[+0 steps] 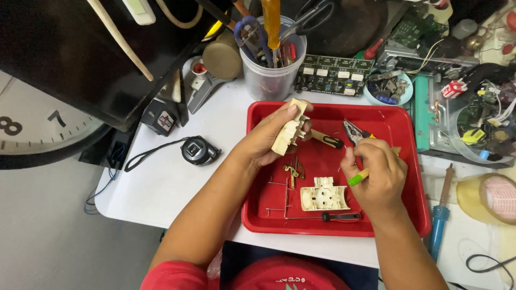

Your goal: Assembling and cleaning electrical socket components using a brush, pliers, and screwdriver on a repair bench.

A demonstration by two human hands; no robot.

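Note:
My left hand (267, 140) holds a cream plastic casing part (289, 129) upright over the red tray (400, 129). My right hand (376, 174) is closed around a small tool with a green and yellow handle tip (356, 178) showing below the fingers. Another cream casing half (324, 196) lies in the tray below my hands. Small brass contacts (293, 171) and thin metal pins lie beside it. A small screwdriver with a red and black handle (336, 217) rests at the tray's near edge. Pliers (355, 130) lie in the tray behind my right hand.
A clear cup of tools (271, 59) stands behind the tray, beside a green circuit board (333, 74). A tape measure (198, 150) lies left on the white table. A blue soldering iron (441, 217) and a tape roll (492, 197) sit right. Electronics clutter fills the far right.

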